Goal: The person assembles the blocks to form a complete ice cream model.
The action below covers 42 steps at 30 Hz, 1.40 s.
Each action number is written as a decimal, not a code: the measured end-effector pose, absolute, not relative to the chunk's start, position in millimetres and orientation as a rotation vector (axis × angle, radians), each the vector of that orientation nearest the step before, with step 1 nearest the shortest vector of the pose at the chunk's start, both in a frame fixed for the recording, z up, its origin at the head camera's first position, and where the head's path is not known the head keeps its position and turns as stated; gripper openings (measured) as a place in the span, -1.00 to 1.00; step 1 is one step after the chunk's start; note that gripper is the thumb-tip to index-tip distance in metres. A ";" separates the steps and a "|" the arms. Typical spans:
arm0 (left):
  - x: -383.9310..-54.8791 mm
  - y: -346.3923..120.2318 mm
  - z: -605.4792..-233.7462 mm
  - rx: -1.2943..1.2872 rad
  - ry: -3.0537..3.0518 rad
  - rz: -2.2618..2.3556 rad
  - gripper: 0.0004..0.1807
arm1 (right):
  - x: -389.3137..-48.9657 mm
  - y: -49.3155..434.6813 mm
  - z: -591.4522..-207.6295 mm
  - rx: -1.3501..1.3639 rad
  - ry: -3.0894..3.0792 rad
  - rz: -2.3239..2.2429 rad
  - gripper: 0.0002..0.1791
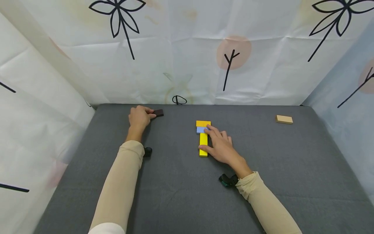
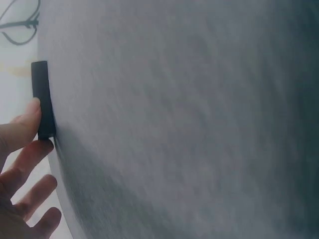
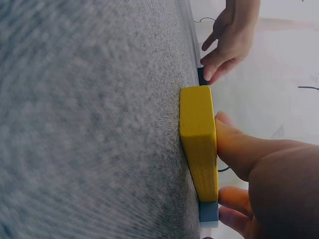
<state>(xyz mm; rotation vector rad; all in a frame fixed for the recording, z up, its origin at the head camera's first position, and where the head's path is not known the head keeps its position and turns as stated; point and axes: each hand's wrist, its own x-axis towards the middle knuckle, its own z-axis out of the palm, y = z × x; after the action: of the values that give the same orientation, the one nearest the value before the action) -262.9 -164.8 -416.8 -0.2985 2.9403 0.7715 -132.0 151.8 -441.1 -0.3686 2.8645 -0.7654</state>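
At the far left of the table, my left hand [image 1: 139, 117] holds a dark brown wooden block [image 1: 158, 113] by its near end. The left wrist view shows the thumb on the upper face of this dark block [image 2: 44, 82] and a fingertip at its end. My right hand [image 1: 221, 147] lies over a row of blocks at mid-table. Its thumb touches a long yellow block [image 1: 203, 139], with other fingertips at a blue block [image 1: 200, 130] just beyond. A second yellow block [image 1: 203, 123] lies crosswise behind the blue one.
A pale wooden block [image 1: 284, 119] lies alone at the far right. Grey cloth covers the table [image 1: 175, 195]. A white printed curtain [image 1: 190, 65] hangs along the table's back edge, with more fabric at both sides.
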 end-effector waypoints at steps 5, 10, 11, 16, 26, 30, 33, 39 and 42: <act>-262.8 -151.8 -418.8 -0.260 2.941 0.833 -0.61 | -132.7 151.1 -439.9 -0.374 2.867 -0.771 -0.13; -263.6 -134.7 -422.2 -0.245 2.945 0.873 -0.62 | -133.1 151.7 -439.5 -0.376 2.870 -0.768 -0.13; -263.9 -131.0 -422.6 -0.244 2.943 0.878 -0.63 | -133.2 151.8 -439.6 -0.378 2.871 -0.767 -0.13; -264.5 -113.6 -425.1 -0.195 2.955 0.850 -0.63 | -133.0 152.7 -440.0 -0.375 2.873 -0.757 -0.12; -263.4 -87.6 -427.0 -0.024 2.981 0.707 -0.63 | -132.4 153.1 -440.3 -0.364 2.859 -0.764 -0.12; -262.5 -79.2 -426.4 0.024 2.970 0.665 -0.63 | -132.4 152.7 -440.6 -0.355 2.858 -0.755 -0.12; -261.7 -72.6 -425.2 0.072 2.977 0.672 -0.66 | -132.7 152.3 -440.0 -0.353 2.861 -0.753 -0.12; -260.6 -60.2 -425.4 0.083 2.968 0.710 -0.66 | -133.1 151.4 -439.6 -0.343 2.871 -0.759 -0.13; -260.2 -55.3 -426.9 0.058 2.952 0.733 -0.66 | -132.5 150.6 -440.2 -0.339 2.872 -0.751 -0.13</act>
<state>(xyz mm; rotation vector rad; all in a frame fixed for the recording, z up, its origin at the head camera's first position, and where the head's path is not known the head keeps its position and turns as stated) -260.2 -55.3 -426.9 0.0580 2.9524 0.7334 -132.5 150.6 -440.2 -0.3391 2.8719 -0.7510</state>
